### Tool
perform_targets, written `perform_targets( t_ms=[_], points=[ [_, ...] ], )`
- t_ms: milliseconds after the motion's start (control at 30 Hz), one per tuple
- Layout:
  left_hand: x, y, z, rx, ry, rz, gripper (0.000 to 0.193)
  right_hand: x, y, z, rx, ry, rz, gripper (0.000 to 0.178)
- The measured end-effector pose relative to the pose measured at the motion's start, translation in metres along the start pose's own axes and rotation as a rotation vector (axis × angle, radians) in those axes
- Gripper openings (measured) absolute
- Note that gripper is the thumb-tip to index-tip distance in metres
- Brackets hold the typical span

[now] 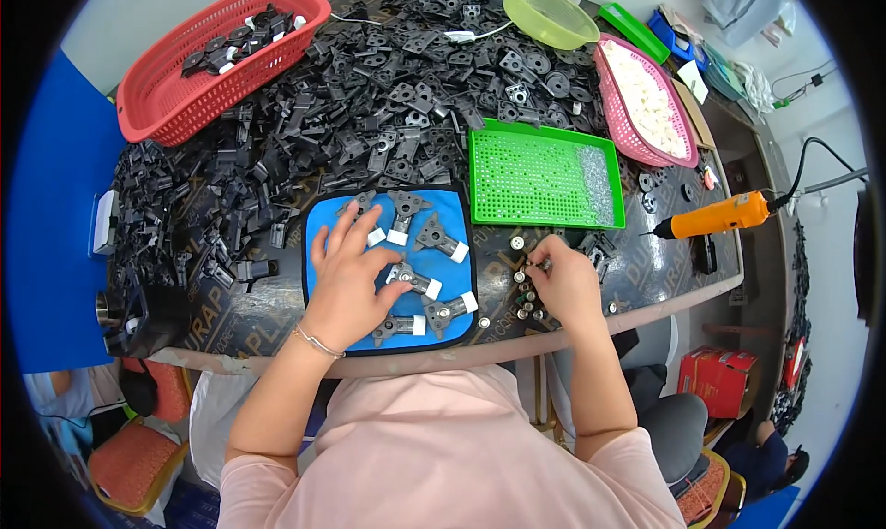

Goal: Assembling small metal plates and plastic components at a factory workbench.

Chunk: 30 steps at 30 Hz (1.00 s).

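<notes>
My left hand is spread over a blue mat with a black rim. Its thumb and forefinger lie at either side of a black plastic part with a white end. Similar parts lie around it, among them a three-armed one and one near the front edge. To the right of the mat, my right hand is closed in a pinch above several small round metal pieces. Whatever its fingertips hold is too small and covered to make out.
Loose black plastic parts heap the table's back and left. Behind my hands stand a green tray with small clear pieces, a red basket, a pink basket of white pieces and a yellow-green sieve. An orange electric screwdriver hangs at right.
</notes>
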State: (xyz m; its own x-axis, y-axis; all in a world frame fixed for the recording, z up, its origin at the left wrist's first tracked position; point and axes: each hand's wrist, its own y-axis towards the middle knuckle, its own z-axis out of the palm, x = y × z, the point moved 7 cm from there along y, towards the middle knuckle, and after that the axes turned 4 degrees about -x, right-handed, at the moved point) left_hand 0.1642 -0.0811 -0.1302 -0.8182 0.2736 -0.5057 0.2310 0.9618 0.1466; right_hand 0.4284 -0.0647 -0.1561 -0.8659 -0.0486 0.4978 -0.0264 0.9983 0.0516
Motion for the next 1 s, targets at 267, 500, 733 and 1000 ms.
perform_targets(
  t_ms=[267, 500, 733, 1000],
  points=[
    [-0.002, 0.016, 0.007, -0.076, 0.033, 0.060, 0.027, 0.011, -0.004, 0.002, 0.022, -0.037, -0.087, 0.017],
    [-0.008, 0.019, 0.012, -0.043, 0.033, 0.050, 0.031, 0.011, -0.005, 0.003, 0.012, -0.002, -0.163, 0.015],
    [-0.007, 0.016, 0.013, -0.054, 0.032, 0.052, 0.032, 0.005, -0.006, 0.004, 0.006, 0.040, -0.106, 0.015],
    [-0.008, 0.017, 0.012, -0.052, 0.029, 0.044, 0.032, 0.003, -0.005, 0.006, 0.016, 0.050, -0.078, 0.018]
  ],
)
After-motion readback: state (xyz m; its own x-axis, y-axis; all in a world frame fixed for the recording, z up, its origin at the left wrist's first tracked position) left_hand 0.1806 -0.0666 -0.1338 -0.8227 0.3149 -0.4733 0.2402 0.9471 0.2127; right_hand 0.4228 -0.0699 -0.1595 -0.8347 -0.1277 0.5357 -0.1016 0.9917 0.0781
